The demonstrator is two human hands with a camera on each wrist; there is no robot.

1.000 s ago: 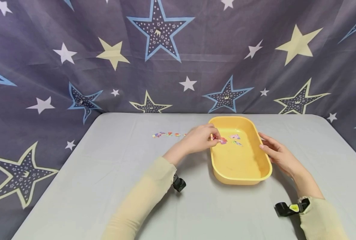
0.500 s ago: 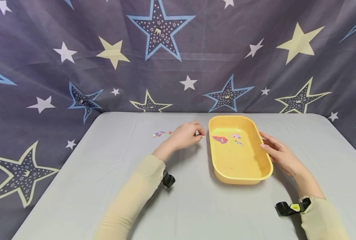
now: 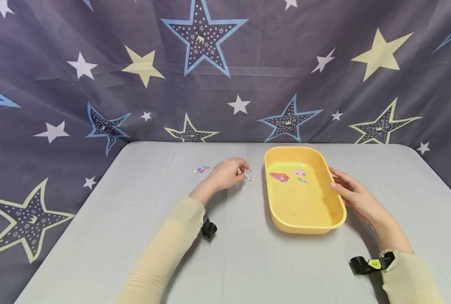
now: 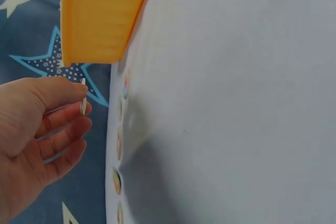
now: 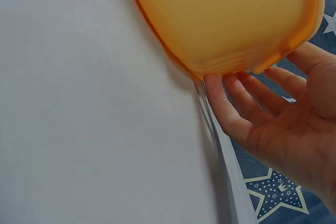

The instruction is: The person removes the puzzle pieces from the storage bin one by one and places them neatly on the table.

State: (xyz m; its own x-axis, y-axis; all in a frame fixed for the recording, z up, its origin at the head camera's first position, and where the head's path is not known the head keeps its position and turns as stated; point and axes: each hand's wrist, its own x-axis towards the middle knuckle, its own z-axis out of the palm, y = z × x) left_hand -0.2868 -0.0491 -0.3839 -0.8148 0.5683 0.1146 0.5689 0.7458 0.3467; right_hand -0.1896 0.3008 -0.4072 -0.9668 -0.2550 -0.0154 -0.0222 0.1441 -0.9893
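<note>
My left hand (image 3: 228, 173) is over the table, left of the yellow tray (image 3: 305, 211). Between thumb and forefinger it pinches a thin flat cutout (image 4: 83, 98), seen edge-on in the left wrist view; its picture is hidden. Just right of those fingers, a small colourful cutout (image 3: 250, 178) lies on the table. A red-purple cutout (image 3: 279, 177), a pink one (image 3: 298, 172) and a green-blue one (image 3: 302, 181) lie inside the tray. My right hand (image 3: 356, 196) rests its extended fingers (image 5: 226, 108) against the tray's outer right side.
Further left on the table lies a colourful cutout (image 3: 201, 169). The left wrist view shows several cutouts (image 4: 116, 182) in a row along the table. A star-patterned cloth (image 3: 229, 84) hangs behind the table's far edge.
My left hand has moved left, from over the tray's left rim to over the table. The red-purple cutout in the tray is now uncovered. My right hand stays at the tray.
</note>
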